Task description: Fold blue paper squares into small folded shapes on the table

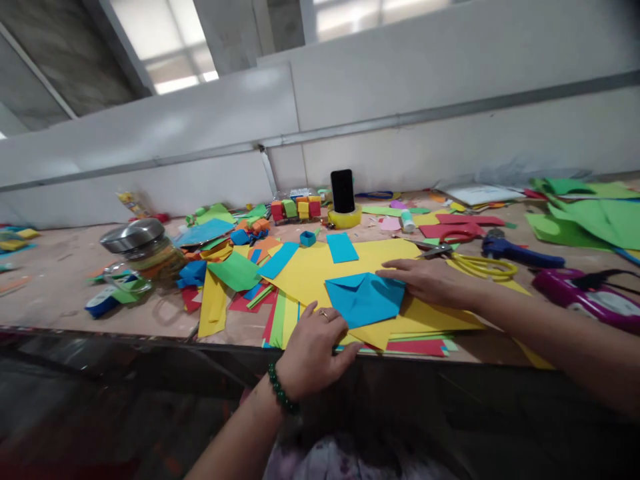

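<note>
A folded piece of blue paper [367,303], with creased flaps and a pointed top, lies on a large yellow sheet [295,283] near the table's front edge. My right hand [433,281] rests flat with its fingers stretched over the blue paper's upper right edge. At the lower left side of that paper is my left hand [316,350], its fingers loosely bent and the thumb apart, with nothing visible in it. Two blue strips, one a rectangle [343,247] and one slanted [279,261], lie farther back on the yellow sheet.
Yellow-handled scissors [483,265], blue-handled pliers [523,253] and a magenta glue gun [585,293] lie at the right. A phone [343,191] stands upright on a yellow tape roll [345,216]. A tilted glass jar [145,250] and paper scraps are at the left.
</note>
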`<state>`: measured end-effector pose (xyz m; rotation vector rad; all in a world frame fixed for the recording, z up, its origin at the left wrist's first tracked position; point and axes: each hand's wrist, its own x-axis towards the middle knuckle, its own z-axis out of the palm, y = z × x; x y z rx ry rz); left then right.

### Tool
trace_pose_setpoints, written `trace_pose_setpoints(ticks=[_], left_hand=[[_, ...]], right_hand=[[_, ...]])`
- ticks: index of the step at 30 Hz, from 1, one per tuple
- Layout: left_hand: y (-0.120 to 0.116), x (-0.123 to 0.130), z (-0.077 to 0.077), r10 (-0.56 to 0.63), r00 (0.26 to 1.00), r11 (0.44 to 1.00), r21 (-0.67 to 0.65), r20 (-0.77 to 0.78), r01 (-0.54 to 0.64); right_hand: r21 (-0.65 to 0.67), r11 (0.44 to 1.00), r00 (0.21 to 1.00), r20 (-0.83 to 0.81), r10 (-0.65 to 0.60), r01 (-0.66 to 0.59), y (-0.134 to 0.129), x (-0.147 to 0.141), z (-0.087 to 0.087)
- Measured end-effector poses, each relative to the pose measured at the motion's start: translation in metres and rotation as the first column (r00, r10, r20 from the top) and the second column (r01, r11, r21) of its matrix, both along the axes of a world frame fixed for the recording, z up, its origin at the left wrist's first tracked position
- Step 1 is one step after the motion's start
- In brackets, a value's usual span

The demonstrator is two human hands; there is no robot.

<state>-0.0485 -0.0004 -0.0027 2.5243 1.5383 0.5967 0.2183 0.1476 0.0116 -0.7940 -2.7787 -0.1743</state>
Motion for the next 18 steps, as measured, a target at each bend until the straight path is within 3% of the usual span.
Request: trace_pose_setpoints(ticks=[5, 9, 12, 14, 18], left_hand=[[0.009, -0.004, 0.002, 0.143, 0.989, 0.984, 0.104, 0.03, -0.146], [0.008, 0.007, 0.001, 0.204, 0.978, 0.961, 0.178, 0.05, -0.21], [0.004, 0.015, -0.004, 0.165, 0.986, 0.98, 0.116, -0.012, -0.162], [0.001, 0.016, -0.008, 0.145, 0.989, 0.985, 0.1, -0.01, -0.143], [-0.003, 0.009, -0.016, 0.092, 0.995, 0.987, 0.126, 0.039, -0.097]], right_hand=[[0.181, 0.968, 0.979, 0.143, 0.149, -0.173, -0.02, -0.008, 0.002], [0.147, 0.953, 0.964, 0.061, 0.259, -0.265, -0.053, -0.028, 0.0], [0.011, 0.965, 0.965, -0.016, 0.262, -0.261, -0.065, -0.042, -0.002], [-0.131, 0.97, 0.977, -0.088, 0.193, -0.203, -0.063, -0.047, -0.002], [-0.39, 0.91, 0.988, -0.112, 0.105, -0.141, -0.046, -0.047, 0.006]])
